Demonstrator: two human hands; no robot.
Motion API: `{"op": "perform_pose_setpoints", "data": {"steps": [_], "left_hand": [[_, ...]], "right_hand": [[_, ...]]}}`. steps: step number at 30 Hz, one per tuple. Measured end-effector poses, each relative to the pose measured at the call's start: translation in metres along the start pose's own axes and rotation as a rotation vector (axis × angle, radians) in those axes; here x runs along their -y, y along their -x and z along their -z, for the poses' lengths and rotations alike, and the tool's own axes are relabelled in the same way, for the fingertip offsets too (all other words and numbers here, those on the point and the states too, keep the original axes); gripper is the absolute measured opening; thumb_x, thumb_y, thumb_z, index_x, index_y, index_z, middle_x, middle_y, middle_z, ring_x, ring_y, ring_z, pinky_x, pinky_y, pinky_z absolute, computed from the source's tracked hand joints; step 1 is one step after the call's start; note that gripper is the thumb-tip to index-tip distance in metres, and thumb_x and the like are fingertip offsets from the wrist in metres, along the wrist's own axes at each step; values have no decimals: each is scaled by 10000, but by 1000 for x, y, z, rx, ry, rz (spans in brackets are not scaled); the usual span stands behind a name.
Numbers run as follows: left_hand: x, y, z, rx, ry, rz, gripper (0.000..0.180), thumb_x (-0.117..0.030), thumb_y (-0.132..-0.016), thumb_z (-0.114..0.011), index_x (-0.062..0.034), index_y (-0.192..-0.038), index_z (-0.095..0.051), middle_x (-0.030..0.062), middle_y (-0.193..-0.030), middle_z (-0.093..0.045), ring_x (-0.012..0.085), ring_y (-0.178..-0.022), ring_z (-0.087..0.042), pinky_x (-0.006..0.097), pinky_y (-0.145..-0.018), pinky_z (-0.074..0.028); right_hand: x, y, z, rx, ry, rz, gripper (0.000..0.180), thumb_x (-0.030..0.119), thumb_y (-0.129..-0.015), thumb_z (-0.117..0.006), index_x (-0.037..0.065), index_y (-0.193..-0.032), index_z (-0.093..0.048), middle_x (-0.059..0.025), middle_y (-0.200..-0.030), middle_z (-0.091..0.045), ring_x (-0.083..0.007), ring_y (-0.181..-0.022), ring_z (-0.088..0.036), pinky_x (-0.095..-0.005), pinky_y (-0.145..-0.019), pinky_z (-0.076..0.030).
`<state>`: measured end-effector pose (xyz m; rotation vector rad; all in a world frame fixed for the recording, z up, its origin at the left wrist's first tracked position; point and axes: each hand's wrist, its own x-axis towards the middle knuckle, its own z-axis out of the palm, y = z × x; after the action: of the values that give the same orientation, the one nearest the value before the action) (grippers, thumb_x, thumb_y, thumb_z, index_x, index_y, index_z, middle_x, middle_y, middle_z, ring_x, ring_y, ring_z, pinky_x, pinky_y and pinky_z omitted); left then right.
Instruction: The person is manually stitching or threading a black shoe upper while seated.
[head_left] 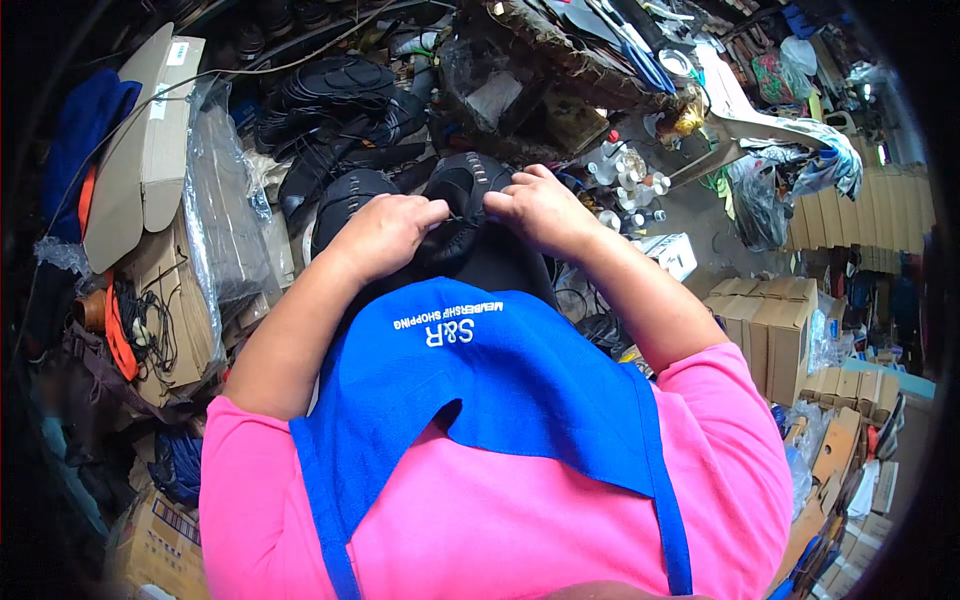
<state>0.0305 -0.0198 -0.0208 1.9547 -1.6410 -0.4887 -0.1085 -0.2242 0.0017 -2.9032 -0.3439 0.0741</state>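
Note:
In my lap lies a black shoe [468,180] with a row of pale stitches along its upper part. My left hand [392,236] pinches at its near left edge, thumb and fingertips together. From the other side my right hand [543,212] has its fingers curled and closed on the shoe's right edge. Whether a thin thread runs between the fingertips is too small to tell. A second black piece with similar stitches [352,190], shaped like a shoe, sits just beyond my left wrist. My blue apron [500,390] covers my lap below the hands.
Black cord-like material [335,95] is heaped beyond my left hand. A worn work block [535,55] with tools on top stands ahead. Several small bottles [625,180] are right of my right hand. Cardboard [140,200] leans at the left; boxes [765,330] are stacked at the right.

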Motion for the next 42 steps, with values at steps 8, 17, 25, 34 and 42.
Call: {"op": "perform_pose_setpoints", "data": {"steps": [8, 17, 25, 34, 42], "left_hand": [[44, 91, 59, -335, 589, 490, 81, -51, -849, -593, -25, -924, -614, 34, -786, -599, 98, -697, -514, 255, -682, -431], [-68, 5, 52, -80, 1446, -178, 265, -282, -943, -522, -36, -852, -561, 109, -935, -631, 173, -830, -607, 294, -756, -465], [33, 133, 118, -311, -269, 360, 129, -53, -747, -658, -27, -872, -638, 117, -805, -600, 260, -730, -590, 333, -660, -467], [67, 193, 152, -530, -730, 642, 277, -122, -779, -659, -57, -1049, -665, 158, -964, -611, 298, -883, -599, 369, -797, -469], [-19, -24, 6, -240, 92, -24, 423, -211, -719, -737, -81, -1101, -609, 129, -1188, -567, 296, -1087, -555, 357, -924, -450]], "right_hand": [[-60, 78, 3, -256, -1167, -831, 188, 201, -815, -689, 56, -913, -619, -37, -783, -616, -113, -741, -574, -259, -699, -440], [21, -18, 39, -406, -2024, -27, 291, 353, -939, -516, 66, -887, -517, -63, -815, -573, -181, -753, -557, -349, -783, -438], [-69, 129, -13, -9, -377, -587, 287, 211, -831, -630, 114, -1100, -645, -122, -931, -668, -243, -861, -640, -343, -784, -490], [-138, 276, -27, 200, 50, -1208, 337, 228, -814, -618, 143, -1139, -639, -174, -1047, -647, -315, -954, -629, -373, -824, -488], [-17, 38, -1, -159, -855, -447, 217, 74, -802, -657, 85, -1018, -675, -73, -892, -607, -174, -865, -594, -303, -786, -471]]}}
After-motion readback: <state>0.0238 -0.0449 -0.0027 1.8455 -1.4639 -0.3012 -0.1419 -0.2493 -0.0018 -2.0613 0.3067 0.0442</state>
